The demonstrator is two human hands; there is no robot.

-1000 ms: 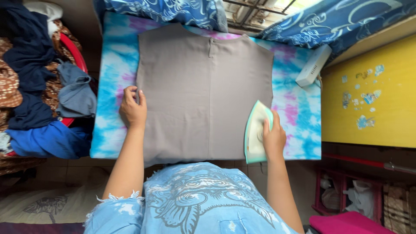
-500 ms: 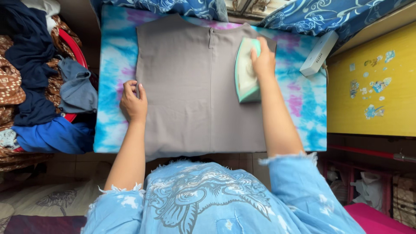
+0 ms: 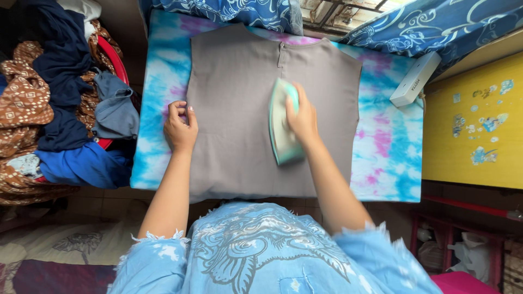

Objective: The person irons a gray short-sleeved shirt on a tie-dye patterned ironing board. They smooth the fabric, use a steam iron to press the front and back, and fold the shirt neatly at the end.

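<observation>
Grey garment (image 3: 239,125) lies flat on the tie-dye cover (image 3: 389,147) of the bench, neckline at the far edge, hem at the near edge. All positions below are given relative to this garment.

Right hand (image 3: 302,117): closed around the handle of the pale green iron (image 3: 280,128). The iron rests sole-down on the garment, right of its centre. The right forearm runs straight from the near edge up to the iron.

Left hand (image 3: 180,128): on the garment's left edge, fingers curled and pinching the fabric. The left forearm runs nearly parallel to the right one.

White box (image 3: 414,80): beyond the garment's right shoulder, on the cover's corner.

Pile of clothes (image 3: 60,103): well left of the garment, off the cover.

Yellow panel (image 3: 474,125): well right of the garment.
</observation>
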